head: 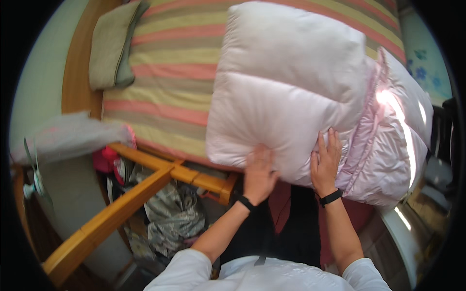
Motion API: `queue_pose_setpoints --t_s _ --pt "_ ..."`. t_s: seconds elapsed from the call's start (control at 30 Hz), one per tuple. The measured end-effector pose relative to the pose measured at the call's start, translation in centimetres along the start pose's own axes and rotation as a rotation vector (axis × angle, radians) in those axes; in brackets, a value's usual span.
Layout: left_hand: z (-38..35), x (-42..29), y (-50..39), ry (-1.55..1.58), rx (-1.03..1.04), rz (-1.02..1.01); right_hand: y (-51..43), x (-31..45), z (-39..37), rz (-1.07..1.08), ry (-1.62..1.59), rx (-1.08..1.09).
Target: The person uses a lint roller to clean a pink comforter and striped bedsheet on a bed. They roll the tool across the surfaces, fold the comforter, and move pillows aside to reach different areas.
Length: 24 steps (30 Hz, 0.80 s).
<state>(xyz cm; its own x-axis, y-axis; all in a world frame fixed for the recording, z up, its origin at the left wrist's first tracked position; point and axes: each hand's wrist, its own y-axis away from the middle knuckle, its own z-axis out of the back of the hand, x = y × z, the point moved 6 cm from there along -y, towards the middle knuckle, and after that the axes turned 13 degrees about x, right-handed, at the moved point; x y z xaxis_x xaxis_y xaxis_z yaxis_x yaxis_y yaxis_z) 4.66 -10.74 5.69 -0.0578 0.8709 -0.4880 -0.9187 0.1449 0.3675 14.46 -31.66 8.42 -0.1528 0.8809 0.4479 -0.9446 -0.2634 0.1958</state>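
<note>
A pale pink quilted comforter (284,94) lies folded in layers on a bed with a striped sheet (164,69). My left hand (259,174) presses flat on the comforter's near edge, its fingers blurred and the fabric dimpled around them. Further right, my right hand (326,160) rests on the same top layer with fingers spread, close to a fold. Beyond that fold, a crumpled part of the comforter (386,156) hangs towards the bed's right side, with bright sunlight across it. Neither hand grasps anything. Both wrists wear black bands.
A folded grey-green blanket (111,47) sits at the bed's left end by a wooden board (78,62). A wooden frame with a long rail (109,214) stands at lower left. Camouflage fabric (174,214) lies beneath it. A small fan (34,185) is at far left.
</note>
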Motion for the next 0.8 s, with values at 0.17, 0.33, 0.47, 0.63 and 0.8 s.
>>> queue_pose_setpoints --t_s 0.17,0.33,0.47,0.63,0.8 --pt "-2.7 -3.8 8.4 0.831 0.363 -0.120 -0.1 3.2 -0.1 -0.011 -0.162 0.004" --pt "-4.2 3.6 20.4 1.654 -0.398 0.558 1.1 6.8 -0.6 0.088 -0.187 0.032" --pt "-5.7 14.0 29.0 1.188 -0.981 1.050 1.6 8.8 -2.1 0.094 -0.225 0.089" --pt "-5.9 20.1 26.5 0.882 -0.452 1.048 1.5 8.8 -3.3 0.157 -0.157 0.113" --pt "-1.9 10.7 23.5 0.765 -0.286 0.569 1.3 8.2 -3.6 0.182 -0.175 0.132"
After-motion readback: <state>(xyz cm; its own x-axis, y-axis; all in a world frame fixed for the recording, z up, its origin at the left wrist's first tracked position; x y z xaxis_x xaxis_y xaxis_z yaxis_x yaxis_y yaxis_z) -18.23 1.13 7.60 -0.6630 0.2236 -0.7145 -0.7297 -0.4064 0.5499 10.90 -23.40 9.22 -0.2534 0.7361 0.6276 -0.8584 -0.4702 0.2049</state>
